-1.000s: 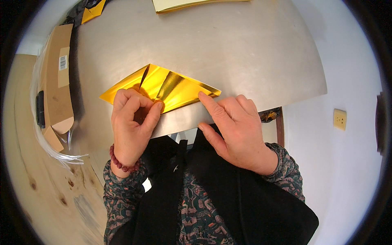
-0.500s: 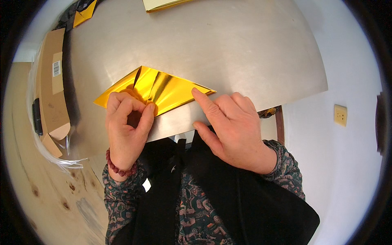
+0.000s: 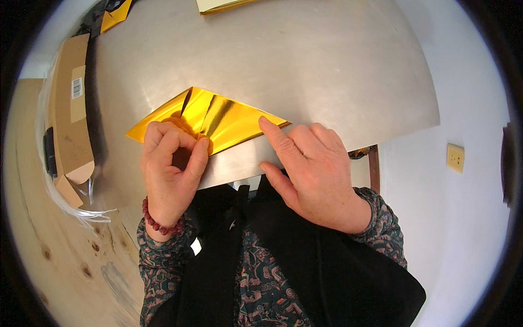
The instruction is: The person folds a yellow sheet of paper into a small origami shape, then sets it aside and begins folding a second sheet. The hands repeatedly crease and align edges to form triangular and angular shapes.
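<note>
A sheet of shiny gold foil paper [image 3: 229, 122], folded into a long pointed shape, lies near the front edge of the metal table. My left hand [image 3: 171, 155] pinches the paper's near edge around its middle, thumb against forefinger. On the paper's right part rests the extended forefinger of my right hand [image 3: 310, 169], close to the right-hand point. The right thumb is spread away from that finger, and the other right fingers are curled. A raised fold shows at the paper's top corner. My left hand covers part of the left half.
A stack of pale, gold-edged paper [image 3: 223, 5] lies at the table's far side. Another folded gold piece [image 3: 114, 17] sits at the far left by black plastic. Along the left edge stand a cardboard box [image 3: 71, 131] and clear plastic strips [image 3: 81, 212]. A wall socket [image 3: 455, 158] is at right.
Almost nothing differs. The view has shifted slightly; both hands keep the same pose on the gold paper.
</note>
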Tool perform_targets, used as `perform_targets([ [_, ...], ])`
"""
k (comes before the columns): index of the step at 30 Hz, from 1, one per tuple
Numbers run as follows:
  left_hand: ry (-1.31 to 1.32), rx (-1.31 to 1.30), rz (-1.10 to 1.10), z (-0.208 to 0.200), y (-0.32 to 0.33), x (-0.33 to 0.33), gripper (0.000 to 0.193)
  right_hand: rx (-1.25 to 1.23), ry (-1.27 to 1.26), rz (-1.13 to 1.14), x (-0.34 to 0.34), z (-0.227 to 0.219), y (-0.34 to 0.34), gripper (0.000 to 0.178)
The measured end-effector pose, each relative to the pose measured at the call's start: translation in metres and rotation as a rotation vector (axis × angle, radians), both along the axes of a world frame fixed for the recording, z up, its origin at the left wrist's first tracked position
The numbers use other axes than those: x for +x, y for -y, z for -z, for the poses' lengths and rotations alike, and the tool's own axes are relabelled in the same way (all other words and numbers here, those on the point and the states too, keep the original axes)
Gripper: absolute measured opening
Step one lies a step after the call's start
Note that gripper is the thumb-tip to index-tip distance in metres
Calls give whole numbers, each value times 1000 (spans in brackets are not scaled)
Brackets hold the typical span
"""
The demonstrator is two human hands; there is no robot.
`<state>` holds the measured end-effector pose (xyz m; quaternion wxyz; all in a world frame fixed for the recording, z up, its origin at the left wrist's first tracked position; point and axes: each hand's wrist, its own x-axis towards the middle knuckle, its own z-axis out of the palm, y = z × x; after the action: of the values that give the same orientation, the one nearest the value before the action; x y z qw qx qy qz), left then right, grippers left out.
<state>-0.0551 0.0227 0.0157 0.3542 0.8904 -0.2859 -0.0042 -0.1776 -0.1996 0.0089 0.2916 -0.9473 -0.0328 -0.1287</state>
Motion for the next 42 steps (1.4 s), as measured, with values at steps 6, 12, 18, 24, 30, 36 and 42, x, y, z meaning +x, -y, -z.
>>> perform_targets([
  [6, 0, -7, -9, 1, -2, 2, 18, -41, -41, -23, 4, -6, 1, 60],
  [12, -64, -12, -17, -3, -7, 3, 18, -54, -85, -31, 4, -11, -5, 62],
  [18, -28, -45, 3, -2, -8, 6, 18, -58, -103, -32, 5, -12, -8, 63],
  [24, -60, -50, -12, -4, -8, 5, 19, -54, -79, -35, 6, -13, -8, 64],
  [30, -40, -25, -10, -6, -5, 3, 19, -53, -71, -30, 3, -14, -8, 64],
  [36, -15, -9, -18, -4, -5, 3, 19, -64, -82, -20, 2, -13, -9, 64],
  [42, -10, -8, -38, -4, -5, 3, 20, -71, -86, -28, 3, -14, -9, 63],
])
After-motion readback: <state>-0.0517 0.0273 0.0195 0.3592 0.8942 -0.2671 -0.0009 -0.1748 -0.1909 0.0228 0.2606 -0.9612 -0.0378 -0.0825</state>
